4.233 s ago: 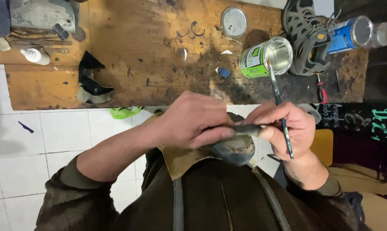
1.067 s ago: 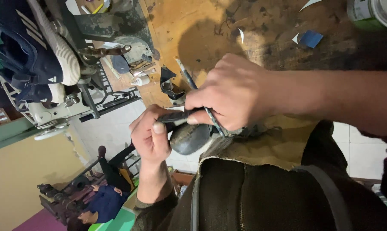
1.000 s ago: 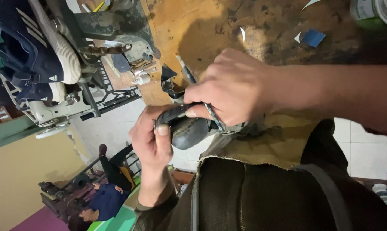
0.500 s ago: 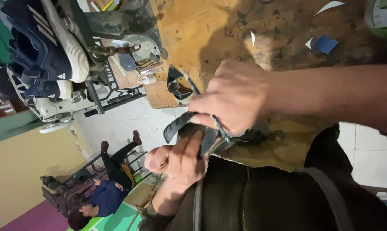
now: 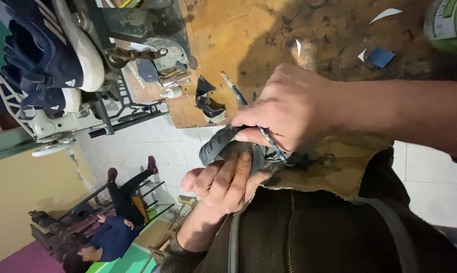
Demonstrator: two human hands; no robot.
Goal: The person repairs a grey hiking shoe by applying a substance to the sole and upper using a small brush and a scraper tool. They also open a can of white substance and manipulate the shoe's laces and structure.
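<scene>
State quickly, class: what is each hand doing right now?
Left hand: fingers flat, pressing against the dark shoe sole.
Right hand: closed, gripping a thin brush and the sole's edge.

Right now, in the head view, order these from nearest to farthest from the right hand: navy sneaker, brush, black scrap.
1. brush, held in the right hand.
2. black scrap, left, at the bench edge.
3. navy sneaker, far left.
</scene>
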